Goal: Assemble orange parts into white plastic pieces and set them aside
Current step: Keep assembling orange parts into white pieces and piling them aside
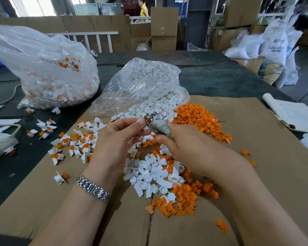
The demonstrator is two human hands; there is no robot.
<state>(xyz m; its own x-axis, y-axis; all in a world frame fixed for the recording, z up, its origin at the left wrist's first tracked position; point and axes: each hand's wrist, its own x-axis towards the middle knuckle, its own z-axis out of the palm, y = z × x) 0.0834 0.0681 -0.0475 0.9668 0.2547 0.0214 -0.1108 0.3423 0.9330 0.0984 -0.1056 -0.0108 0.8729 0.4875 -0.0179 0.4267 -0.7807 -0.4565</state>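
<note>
We are holding a white plastic piece (144,123) pinched at the fingertips of our left hand (117,137), raised above the cardboard sheet (247,174), with a sliver of orange showing at its top edge, so an orange part seems to be going in or already seated; blur is keeping us from telling which. Our right hand (190,148) is gripping a short metal-tipped tool (156,126), fingers curled round its mottled handle. The tool's long axis is running from our right hand up and leftward, its shiny tip meeting the piece, so the two hands are working close together, tip to fingertip. The pressing move, we judge, is turning on that line: the tool must be pushing straight along its own axis into the socket that the left hand is presenting.

Just below the hands the loose white pieces (149,176) are lying, with the orange parts (196,119) heaped on the right, nearer the tool hand. The finished assemblies (75,144) are lying scattered on the left, nearer the holding hand, which suits setting aside. Beyond them a clear bag (142,86) of white pieces is spilling open, and a larger bag (52,77) of assembled ones is sitting further left.
</note>
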